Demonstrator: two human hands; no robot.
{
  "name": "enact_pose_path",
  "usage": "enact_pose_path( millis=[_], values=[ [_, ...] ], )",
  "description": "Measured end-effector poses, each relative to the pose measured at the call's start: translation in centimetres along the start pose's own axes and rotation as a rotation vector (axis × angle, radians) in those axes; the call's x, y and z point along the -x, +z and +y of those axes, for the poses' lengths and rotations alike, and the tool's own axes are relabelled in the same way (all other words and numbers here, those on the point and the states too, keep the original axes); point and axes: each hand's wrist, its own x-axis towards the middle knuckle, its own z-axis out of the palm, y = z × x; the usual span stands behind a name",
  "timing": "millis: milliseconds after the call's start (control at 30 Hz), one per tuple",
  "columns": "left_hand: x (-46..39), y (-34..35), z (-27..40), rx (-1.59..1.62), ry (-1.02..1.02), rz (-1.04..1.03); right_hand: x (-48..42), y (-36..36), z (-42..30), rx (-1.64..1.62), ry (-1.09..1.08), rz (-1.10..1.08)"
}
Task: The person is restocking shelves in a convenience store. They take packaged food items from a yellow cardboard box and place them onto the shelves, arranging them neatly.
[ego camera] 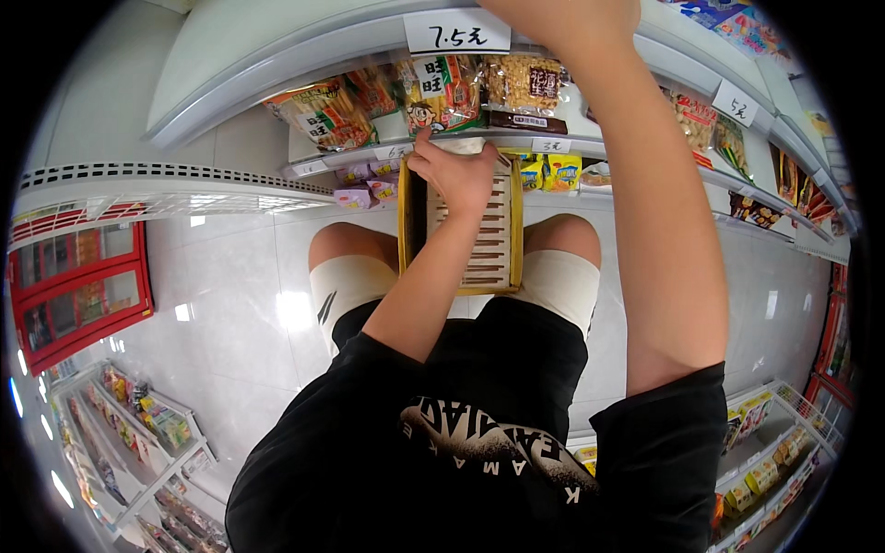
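Between my knees stands a yellow-edged cardboard box (517,228) with a row of pale packets with brown stripes (489,259) inside. My left hand (456,173) reaches over its far end, thumb and fingers spread at a whitish packet (464,146) by the shelf edge; whether it grips that packet is unclear. My right hand (574,17) reaches up to the upper shelf at the top edge of the picture; its fingers are cut off from view. Bagged snacks (442,93) and a bag of peanut brittle (523,83) lie on the shelf beyond the box.
Handwritten price cards (456,33) hang on the shelf edges. Small purple packets (354,198) and yellow packets (561,171) sit on the lowest shelf. A white wire rack (235,197) stands to the left, red-framed glass doors (83,290) farther off. More snack shelves (131,442) are behind.
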Motion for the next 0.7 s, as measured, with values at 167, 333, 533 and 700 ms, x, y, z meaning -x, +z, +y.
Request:
enact_pose_path(
  millis=[167,333,533,700],
  values=[
    [0.3,-4.9,2.7,0.201,0.327,-0.091,0.5,0.2,0.0,-0.064,-0.039,0.104],
    [-1.3,-13.1,2.4,0.888,0.161,-0.328,0.5,0.1,-0.1,-0.084,-0.063,0.168],
    [-1.3,-23.1,7.6,1.332,0.160,-0.235,0.8,0.7,0.5,-0.037,-0.036,0.032],
    [-4.6,-28.3,15.5,1.146,0.347,-0.090,0.7,0.5,0.1,-0.088,-0.022,0.043]
  ],
)
